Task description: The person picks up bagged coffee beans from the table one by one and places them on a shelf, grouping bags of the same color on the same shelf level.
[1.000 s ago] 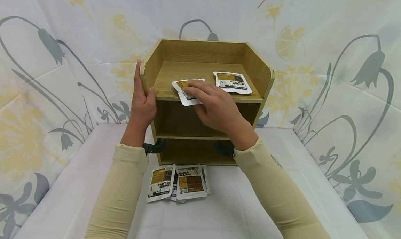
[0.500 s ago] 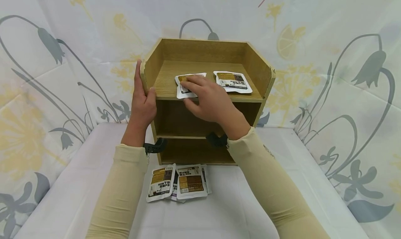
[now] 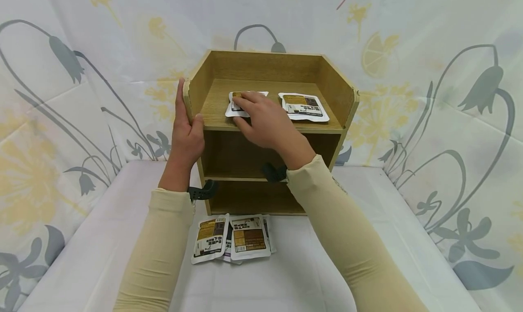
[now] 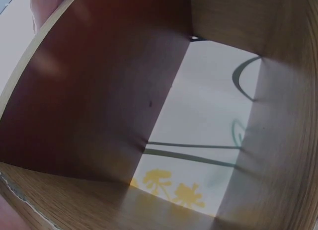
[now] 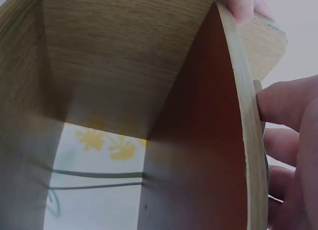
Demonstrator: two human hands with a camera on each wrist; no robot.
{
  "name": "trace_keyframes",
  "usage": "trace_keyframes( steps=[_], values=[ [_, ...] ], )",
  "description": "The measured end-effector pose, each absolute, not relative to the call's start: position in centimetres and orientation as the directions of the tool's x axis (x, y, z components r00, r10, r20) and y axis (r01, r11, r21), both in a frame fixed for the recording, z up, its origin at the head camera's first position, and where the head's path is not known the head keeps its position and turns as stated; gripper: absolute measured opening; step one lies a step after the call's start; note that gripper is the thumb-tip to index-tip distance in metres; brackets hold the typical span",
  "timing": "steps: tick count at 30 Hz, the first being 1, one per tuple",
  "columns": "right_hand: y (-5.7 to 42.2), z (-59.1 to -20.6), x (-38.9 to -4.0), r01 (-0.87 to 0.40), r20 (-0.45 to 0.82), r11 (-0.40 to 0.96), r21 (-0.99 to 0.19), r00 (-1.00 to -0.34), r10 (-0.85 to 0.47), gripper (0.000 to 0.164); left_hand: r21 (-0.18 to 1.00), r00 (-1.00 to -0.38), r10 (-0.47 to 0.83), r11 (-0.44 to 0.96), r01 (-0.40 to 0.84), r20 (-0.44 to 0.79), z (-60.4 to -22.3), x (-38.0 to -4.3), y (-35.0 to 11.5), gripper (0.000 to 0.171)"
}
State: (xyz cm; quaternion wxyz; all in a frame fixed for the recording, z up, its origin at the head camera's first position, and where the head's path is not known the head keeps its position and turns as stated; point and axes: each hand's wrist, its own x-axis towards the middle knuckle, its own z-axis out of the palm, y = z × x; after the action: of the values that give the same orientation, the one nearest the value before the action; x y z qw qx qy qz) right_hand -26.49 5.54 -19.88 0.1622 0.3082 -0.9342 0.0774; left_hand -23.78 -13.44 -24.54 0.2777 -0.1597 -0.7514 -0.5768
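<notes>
In the head view, my left hand (image 3: 185, 137) grips the left side panel of a small wooden shelf unit (image 3: 265, 66), thumb at its front edge and fingers along the outside. My right hand (image 3: 269, 123) holds a flat white pouch (image 3: 234, 111) with yellow-brown print on the left part of the top shelf. Its fingers lie over the pouch, hiding much of it, with the thumb at the front edge. A similar pouch (image 3: 304, 107) lies to the right. In the right wrist view, the right hand (image 5: 293, 140) is beside the board's edge, with a thin pouch edge showing.
Several more pouches (image 3: 249, 239) lie overlapping on the white tablecloth (image 3: 294, 275) before the unit. Below the top are two open compartments (image 3: 253, 155), whose inside fills much of both wrist views. A flowered cloth (image 3: 122, 53) hangs behind and at both sides.
My right hand has slid the pouch back from overhanging the top shelf's front edge until it lies further in on the board. The left hand stays on the side panel.
</notes>
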Motion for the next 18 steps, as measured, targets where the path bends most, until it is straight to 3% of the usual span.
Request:
trace_keyframes(
  steps=[12,18],
  values=[
    [5.00,-19.82,-27.04,-0.588,0.343,0.808,-0.046,-0.769,-0.540,0.054,0.776,-0.791,-0.085,0.283,0.564,0.606,-24.54,-23.73,-13.41,0.070],
    [5.39,-20.10,-26.41,-0.618,0.394,0.785,-0.038,-0.731,-0.556,0.053,0.774,-0.789,-0.089,0.288,0.564,0.608,-24.56,-23.76,-13.32,0.070]
  ],
)
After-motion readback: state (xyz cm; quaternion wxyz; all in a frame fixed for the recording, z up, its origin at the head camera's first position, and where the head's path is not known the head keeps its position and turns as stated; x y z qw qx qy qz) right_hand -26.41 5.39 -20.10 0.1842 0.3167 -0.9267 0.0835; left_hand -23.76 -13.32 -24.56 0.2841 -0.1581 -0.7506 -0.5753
